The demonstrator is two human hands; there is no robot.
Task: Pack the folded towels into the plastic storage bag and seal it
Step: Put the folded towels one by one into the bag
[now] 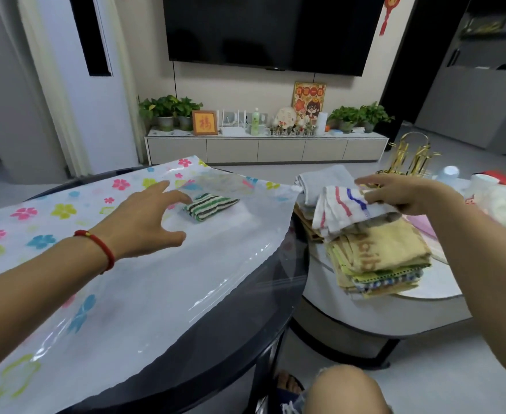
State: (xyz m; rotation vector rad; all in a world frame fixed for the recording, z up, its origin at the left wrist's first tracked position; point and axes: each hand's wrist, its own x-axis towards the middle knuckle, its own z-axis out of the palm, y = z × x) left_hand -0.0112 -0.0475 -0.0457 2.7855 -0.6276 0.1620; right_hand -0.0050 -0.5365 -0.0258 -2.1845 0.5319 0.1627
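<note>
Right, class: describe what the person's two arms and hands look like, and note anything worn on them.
Both forearms are bare, with no sleeves in view and no gloves. The left hand has a thin red cord bracelet with a small yellow bead around the wrist. The right hand and its wrist show no jewellery or watch.

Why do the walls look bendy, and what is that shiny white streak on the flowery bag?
Head view: the wide-angle lens bows straight lines near the edges, so the white pillar curves. The streaks on the plastic storage bag are glare where its clear film creases. The left hand looks slightly soft.
</note>
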